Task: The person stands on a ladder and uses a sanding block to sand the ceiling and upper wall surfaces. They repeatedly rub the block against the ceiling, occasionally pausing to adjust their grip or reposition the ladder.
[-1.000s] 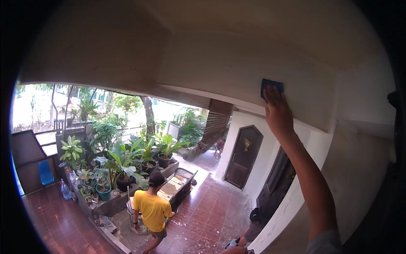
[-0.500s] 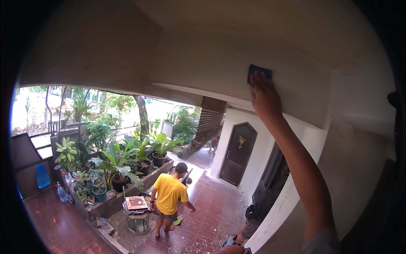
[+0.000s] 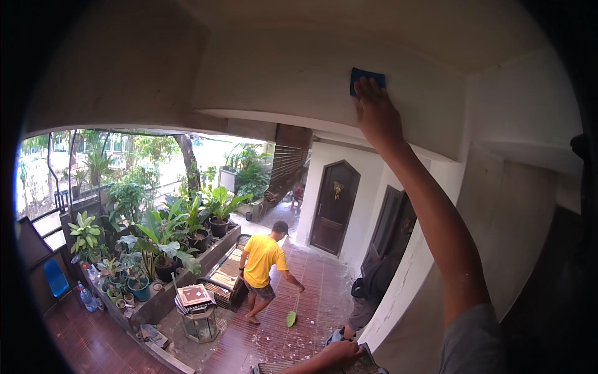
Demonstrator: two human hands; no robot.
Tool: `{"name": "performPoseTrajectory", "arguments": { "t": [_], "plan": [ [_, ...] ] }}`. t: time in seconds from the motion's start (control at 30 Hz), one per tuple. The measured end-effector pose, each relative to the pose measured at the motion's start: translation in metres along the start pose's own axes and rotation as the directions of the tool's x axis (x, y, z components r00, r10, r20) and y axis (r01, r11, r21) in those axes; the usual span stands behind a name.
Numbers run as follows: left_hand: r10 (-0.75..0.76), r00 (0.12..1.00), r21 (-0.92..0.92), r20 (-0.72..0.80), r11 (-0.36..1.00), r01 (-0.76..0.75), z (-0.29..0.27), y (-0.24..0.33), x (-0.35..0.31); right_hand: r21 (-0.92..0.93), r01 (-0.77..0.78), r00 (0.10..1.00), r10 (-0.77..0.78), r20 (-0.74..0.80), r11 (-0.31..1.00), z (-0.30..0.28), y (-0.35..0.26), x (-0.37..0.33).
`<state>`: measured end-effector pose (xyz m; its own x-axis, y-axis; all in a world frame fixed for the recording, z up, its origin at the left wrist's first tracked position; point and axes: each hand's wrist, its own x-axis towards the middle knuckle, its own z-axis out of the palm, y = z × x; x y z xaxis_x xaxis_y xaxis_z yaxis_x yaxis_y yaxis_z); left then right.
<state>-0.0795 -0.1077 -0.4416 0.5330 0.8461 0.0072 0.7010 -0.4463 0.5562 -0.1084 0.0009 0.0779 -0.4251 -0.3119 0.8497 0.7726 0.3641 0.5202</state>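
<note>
1 blue pad point(image 3: 367, 78) is pressed flat against the pale overhead beam point(image 3: 280, 87) by the right hand point(image 3: 375, 115). A ladder top point(image 3: 367, 366) is gripped by the left hand point(image 3: 339, 353). Potted plants point(image 3: 156, 243) are lined along the tiled terrace point(image 3: 293, 336) below.

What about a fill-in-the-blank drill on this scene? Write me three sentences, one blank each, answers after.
1. The right hand presses a small ____ pad against the pale beam overhead.
2. Below, a person in a ____ shirt sweeps the tiled floor with a broom.
3. The left hand rests at the picture's ____ edge.

Missing words: blue; yellow; lower
</note>
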Motion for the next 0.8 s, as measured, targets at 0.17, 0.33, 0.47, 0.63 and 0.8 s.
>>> {"name": "performPoseTrajectory", "arguments": {
  "t": [0.17,0.33,0.47,0.63,0.8],
  "plan": [
    [0.055,0.998,0.030,0.020,0.998,-0.055,0.009,-0.010,0.011,0.038,-0.042,0.998,0.044,-0.046,0.998,-0.001,0.002,0.022],
    [0.082,0.996,-0.003,-0.029,0.997,-0.082,0.021,-0.021,0.018,0.049,0.061,0.994,-0.056,-0.089,0.997,0.005,0.009,0.028],
    [0.081,0.997,0.001,-0.015,0.997,-0.081,0.019,-0.021,0.015,0.020,-0.018,0.999,0.019,-0.051,1.000,0.011,0.014,0.030],
    [0.064,0.994,-0.035,-0.090,0.997,-0.067,0.017,-0.015,0.006,0.017,0.043,0.996,-0.042,-0.083,0.999,0.009,0.012,0.034],
    [0.104,0.978,-0.056,-0.183,0.992,-0.115,0.024,-0.012,0.006,0.031,0.104,0.957,-0.091,-0.276,0.994,0.012,0.015,0.043]
  ]
}}
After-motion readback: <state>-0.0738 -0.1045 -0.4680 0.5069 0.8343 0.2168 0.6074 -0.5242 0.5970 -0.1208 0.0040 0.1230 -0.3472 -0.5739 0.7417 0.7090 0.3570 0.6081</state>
